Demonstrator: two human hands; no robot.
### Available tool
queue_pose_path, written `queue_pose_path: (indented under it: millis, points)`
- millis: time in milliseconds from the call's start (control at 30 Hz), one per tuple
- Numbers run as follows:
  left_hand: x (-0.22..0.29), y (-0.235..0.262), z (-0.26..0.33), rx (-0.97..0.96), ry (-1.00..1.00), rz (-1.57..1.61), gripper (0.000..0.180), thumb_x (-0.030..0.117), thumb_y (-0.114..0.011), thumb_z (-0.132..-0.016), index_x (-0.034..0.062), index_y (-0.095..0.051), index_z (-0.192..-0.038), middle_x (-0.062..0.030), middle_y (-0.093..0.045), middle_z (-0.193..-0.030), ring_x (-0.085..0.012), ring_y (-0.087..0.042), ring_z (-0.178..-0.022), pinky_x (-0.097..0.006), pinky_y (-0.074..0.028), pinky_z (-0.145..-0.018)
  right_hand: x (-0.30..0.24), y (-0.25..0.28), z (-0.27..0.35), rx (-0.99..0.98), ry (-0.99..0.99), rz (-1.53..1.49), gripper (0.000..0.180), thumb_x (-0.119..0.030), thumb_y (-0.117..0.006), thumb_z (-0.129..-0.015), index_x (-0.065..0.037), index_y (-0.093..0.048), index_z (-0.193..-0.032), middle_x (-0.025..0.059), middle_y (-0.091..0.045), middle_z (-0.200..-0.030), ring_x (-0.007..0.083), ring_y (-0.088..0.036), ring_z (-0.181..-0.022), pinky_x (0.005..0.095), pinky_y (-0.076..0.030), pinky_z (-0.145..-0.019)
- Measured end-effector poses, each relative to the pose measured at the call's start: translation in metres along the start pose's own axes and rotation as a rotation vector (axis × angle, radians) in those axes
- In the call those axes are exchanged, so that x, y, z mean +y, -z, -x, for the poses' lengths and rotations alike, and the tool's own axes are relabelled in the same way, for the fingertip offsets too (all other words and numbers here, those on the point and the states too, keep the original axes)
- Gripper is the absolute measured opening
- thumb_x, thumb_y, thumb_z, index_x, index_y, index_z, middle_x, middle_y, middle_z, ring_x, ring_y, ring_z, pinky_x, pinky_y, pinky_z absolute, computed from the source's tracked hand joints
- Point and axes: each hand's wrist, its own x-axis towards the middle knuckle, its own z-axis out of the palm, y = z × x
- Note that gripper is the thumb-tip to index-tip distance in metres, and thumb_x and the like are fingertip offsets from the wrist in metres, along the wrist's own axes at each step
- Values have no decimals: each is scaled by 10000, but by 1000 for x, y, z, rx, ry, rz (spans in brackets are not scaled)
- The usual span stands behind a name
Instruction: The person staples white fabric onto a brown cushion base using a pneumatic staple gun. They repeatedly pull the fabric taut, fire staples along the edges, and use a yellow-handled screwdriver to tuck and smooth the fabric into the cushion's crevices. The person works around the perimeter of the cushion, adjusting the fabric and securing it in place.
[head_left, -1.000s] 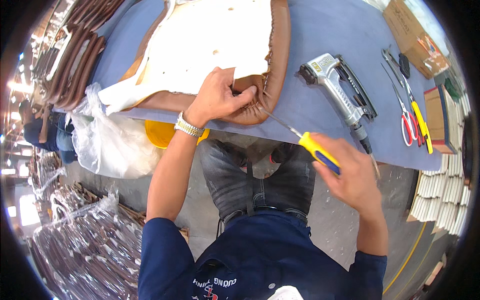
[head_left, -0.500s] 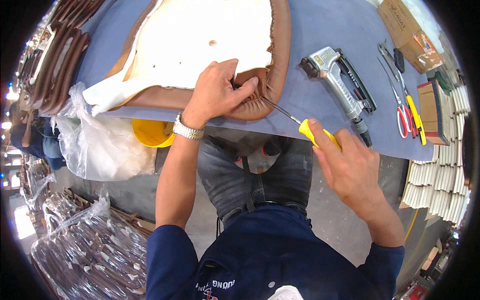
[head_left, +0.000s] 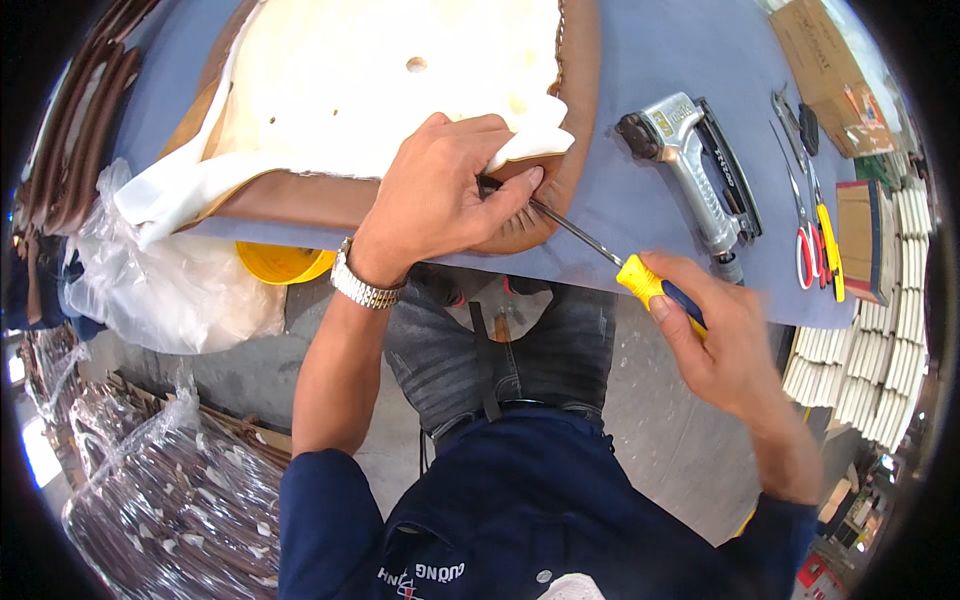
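A brown leather-look seat cushion (head_left: 310, 205) lies upside down at the table's near edge, its white backing (head_left: 400, 115) facing up. At its near right corner my left hand (head_left: 435, 195) is closed on the folded edge of the cover, thumb pressing beside the gathered pleats. A loose flap of the backing sticks up by the fingers. My right hand (head_left: 715, 335) grips the yellow and blue handle of a screwdriver (head_left: 636, 274). Its metal shaft points up and left to the corner by my left thumb; the tip is hidden there.
A silver staple gun (head_left: 695, 170) rests on the blue-covered table (head_left: 640, 60), right of the cushion. Further right lie red-handled scissors (head_left: 803, 240), a yellow-handled tool (head_left: 828, 240) and a cardboard box (head_left: 825, 65). A yellow bucket (head_left: 285, 263) and plastic bag (head_left: 185, 285) are below the left edge.
The screwdriver and my right hand have shifted slightly right and down. My left hand has moved a little right at the corner, and the backing flap there now stands up more.
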Motion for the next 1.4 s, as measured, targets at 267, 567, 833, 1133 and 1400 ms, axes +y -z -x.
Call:
queue_pose_path:
  millis: [267, 567, 833, 1133, 1400]
  points:
    - [0, 14, -4, -123, 128, -60, 391, 164, -798, -845, 0, -702, -1187, -111, -771, -1008, -229, -729, -895, -343, -542, -880, 59, -111, 13, -300, -378, -1960, 423, -233, -599, -1071, -62, -489, -1442, 113, -680, -851, 60, -437, -419, 206, -302, -368]
    - [9, 5, 0, -78, 359, 65, 357, 32, -688, -838, -32, -675, -1189, -75, -769, -1005, -135, -716, -933, -301, -562, -887, 23, -95, 29, 384, 48, -417, 357, -107, -735, -906, 3, -619, -1225, 187, -683, -1090, 392, -689, -946, 417, -535, -880]
    - [19, 6, -6, -54, 350, 85, 400, 59, -677, -821, -38, -679, -1209, -101, -781, -1029, -153, -728, -943, -311, -568, -878, 20, -111, 28, 529, 93, -139, 364, -125, -698, -955, 16, -621, -1281, 202, -671, -1016, 416, -679, -896, 442, -553, -777]
    - [9, -1, 1, 63, 200, 111, 442, 272, -832, -871, -3, -706, -1194, -181, -779, -965, -228, -755, -833, -330, -574, -757, 19, -119, 30, 542, 89, -257, 370, -120, -703, -964, 27, -627, -1295, 208, -705, -1071, 387, -713, -912, 434, -573, -773]
    - [15, 2, -4, 25, 273, 147, 347, 253, -806, -924, 0, -743, -1152, -138, -795, -996, -207, -757, -855, -323, -579, -787, 35, -126, 18, 424, 86, -617, 361, -236, -579, -1070, 0, -600, -1342, 158, -687, -905, 222, -624, -596, 314, -509, -553]
